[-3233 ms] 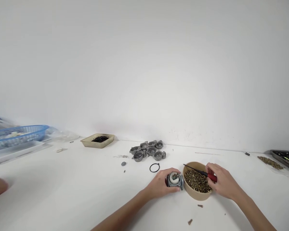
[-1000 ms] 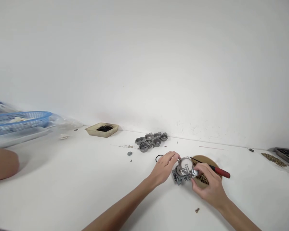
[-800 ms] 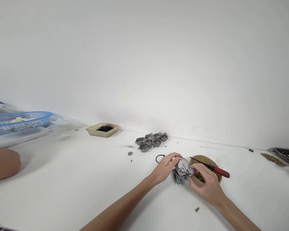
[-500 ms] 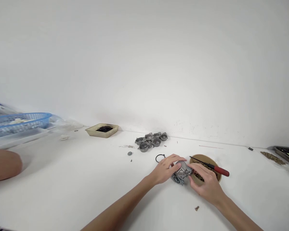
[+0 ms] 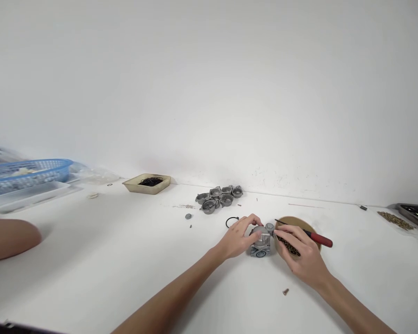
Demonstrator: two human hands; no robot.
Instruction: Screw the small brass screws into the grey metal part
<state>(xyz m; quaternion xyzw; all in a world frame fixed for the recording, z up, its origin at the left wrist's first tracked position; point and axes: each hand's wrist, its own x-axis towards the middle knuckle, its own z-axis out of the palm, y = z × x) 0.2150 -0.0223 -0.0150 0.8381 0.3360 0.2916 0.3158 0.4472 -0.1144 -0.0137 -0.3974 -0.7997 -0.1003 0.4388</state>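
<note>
A grey metal carburetor (image 5: 261,237) stands on the white table with its round port facing me. My left hand (image 5: 237,238) is closed around its left side, thumb across the front and fingers over the top. Against its right side, by a small round grey part (image 5: 270,228), my right hand (image 5: 301,253) is closed with thumb and fingertips together; anything small between them is hidden. Beside the left fingers lies a black rubber ring (image 5: 231,222). Behind the right hand is a tan bowl (image 5: 292,221) of small brass-coloured pieces, with a red-handled screwdriver (image 5: 318,239) across it.
Several grey metal bowls (image 5: 209,206) cluster near the wall. A cream tray (image 5: 139,186) holds black rings. A loose screw (image 5: 285,292) lies in front. At right are brass pieces (image 5: 395,220) and a dark tray (image 5: 413,213); at left, a blue basket (image 5: 55,171) and another person's arm (image 5: 12,239).
The carburetor has been turned so its port faces me more squarely. My right fingertips have shifted to its right edge. The other person's arm reaches slightly further right.
</note>
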